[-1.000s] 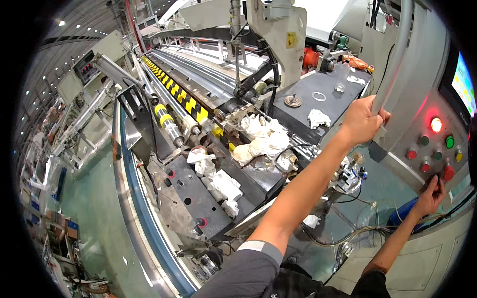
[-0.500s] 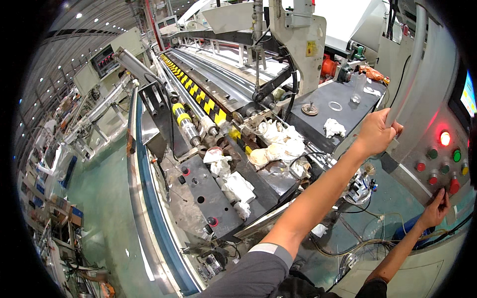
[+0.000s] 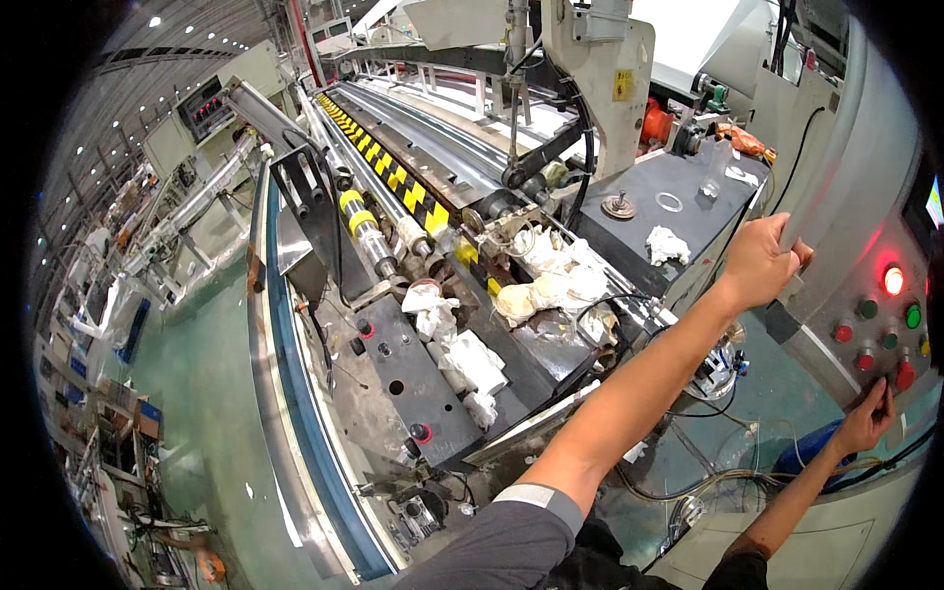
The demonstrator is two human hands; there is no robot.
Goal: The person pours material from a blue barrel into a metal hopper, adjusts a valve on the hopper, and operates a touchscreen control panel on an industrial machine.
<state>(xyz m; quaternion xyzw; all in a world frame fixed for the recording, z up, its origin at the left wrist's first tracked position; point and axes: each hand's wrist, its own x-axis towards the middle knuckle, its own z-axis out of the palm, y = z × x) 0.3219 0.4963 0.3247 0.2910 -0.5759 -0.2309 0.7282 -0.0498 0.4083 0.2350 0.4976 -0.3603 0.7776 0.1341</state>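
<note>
At the right stands a grey control panel (image 3: 836, 324) with a lit red lamp (image 3: 893, 280), a screen at its edge and several red, green and yellow buttons. My left hand (image 3: 762, 264), arm stretched forward, is closed around the grey tubular handle (image 3: 795, 228) at the panel's side. Lower down, my right hand (image 3: 867, 421) is at the panel's bottom edge, its fingers drawn together. Its fingertips are just beside and below a large red push button (image 3: 905, 376); whether they touch the button cannot be made out.
A long roller machine with a yellow-black striped bar (image 3: 393, 177) runs away ahead. Crumpled white cloths (image 3: 556, 280) lie on its near end. A dark side table (image 3: 629, 187) holds a clear bottle (image 3: 715, 172) and a ring. Hoses (image 3: 708, 484) and a blue drum (image 3: 811, 450) are below.
The view has shifted slightly, so the panel and both hands appear a little farther right and lower. The left hand keeps its hold on the handle; the right stays at the panel edge.
</note>
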